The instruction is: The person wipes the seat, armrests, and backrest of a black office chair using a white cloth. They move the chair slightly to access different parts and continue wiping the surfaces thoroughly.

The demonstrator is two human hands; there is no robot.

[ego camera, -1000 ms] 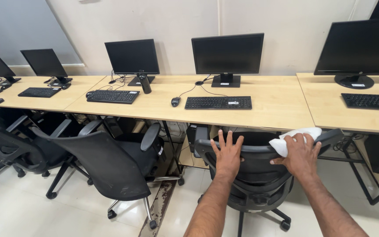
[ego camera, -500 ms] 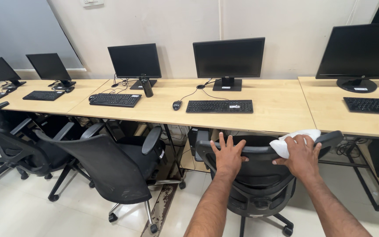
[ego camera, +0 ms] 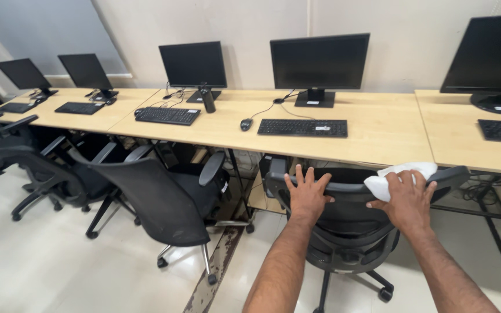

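Working left to right, our left hand (ego camera: 307, 194) lies flat on the top edge of the black chair back (ego camera: 343, 217), fingers spread apart and draped over its far side, gripping nothing else. That top edge runs left to right in front of us, tucked near the wooden desk (ego camera: 372, 136). Further right along the same edge, our right hand (ego camera: 408, 197) presses a white cloth (ego camera: 398, 174) onto it, fingers together on top of the cloth, which pokes out to the far side of them, so the right hand is nearer
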